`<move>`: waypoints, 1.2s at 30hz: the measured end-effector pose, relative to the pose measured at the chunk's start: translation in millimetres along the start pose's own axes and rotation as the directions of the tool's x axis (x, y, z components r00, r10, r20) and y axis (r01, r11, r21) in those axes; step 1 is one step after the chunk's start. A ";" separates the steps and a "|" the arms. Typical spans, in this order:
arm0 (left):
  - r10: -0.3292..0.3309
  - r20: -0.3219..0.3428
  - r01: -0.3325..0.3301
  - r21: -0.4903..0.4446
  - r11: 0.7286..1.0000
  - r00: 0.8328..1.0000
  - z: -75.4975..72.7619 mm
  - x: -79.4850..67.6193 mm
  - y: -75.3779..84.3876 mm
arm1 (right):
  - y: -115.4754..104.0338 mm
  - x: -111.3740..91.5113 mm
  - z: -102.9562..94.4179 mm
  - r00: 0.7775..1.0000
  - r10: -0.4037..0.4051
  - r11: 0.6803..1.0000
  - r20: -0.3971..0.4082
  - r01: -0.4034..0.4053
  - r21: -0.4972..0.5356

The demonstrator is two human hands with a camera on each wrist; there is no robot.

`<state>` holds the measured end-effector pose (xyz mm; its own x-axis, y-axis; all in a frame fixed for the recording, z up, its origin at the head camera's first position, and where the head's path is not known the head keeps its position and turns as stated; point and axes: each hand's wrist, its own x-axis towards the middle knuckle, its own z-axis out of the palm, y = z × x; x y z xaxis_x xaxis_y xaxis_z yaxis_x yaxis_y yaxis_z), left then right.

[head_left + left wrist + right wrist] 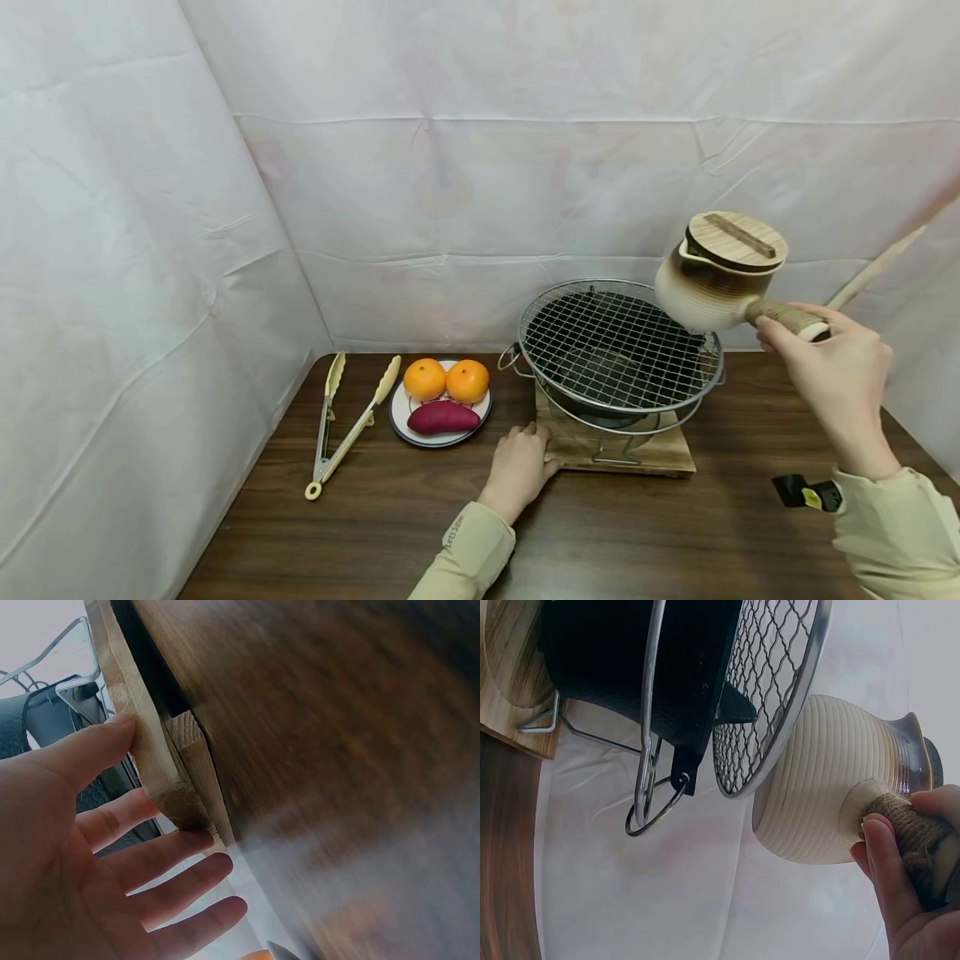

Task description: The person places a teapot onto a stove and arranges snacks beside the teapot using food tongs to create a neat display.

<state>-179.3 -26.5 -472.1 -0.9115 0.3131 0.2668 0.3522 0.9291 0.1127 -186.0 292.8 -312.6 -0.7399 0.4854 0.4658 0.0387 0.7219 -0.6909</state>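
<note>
My right hand point(843, 375) grips the rope-wrapped handle point(907, 825) of a ceramic side-handle teapot point(701, 296). Its brown-and-cream body is raised at the right rim of a round wire grill rack point(600, 350), and a wooden lid point(738, 240) covers the top. In the right wrist view the teapot overlaps the rack's edge. My left hand point(521, 467) touches the front left corner of a wooden board point(660, 458) under the stove. Seen from the left wrist, the thumb rests at the board's edge and the other fingers extend loosely past its corner.
The rack lies over a black stove point(630, 667) with wire legs and ring handles. Left of it, a plate point(431, 442) holds two oranges point(467, 382) and a purple sweet potato point(442, 418). Spread tongs point(337, 450) lie farther left. White cloth point(450, 192) hangs behind the table.
</note>
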 end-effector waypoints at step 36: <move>0.003 -0.007 -0.003 0.008 1.000 1.000 3.5 0.8 -0.8 | -19.4 -7.0 35.8 0.986 -0.143 0.990 0.082 0.141 0.027</move>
<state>-181.0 -26.2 -475.3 -0.9088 0.3145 0.2741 0.3533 0.9296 0.1047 -205.7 257.7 -322.2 -0.7901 0.3352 0.5132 -0.0843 0.7698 -0.6326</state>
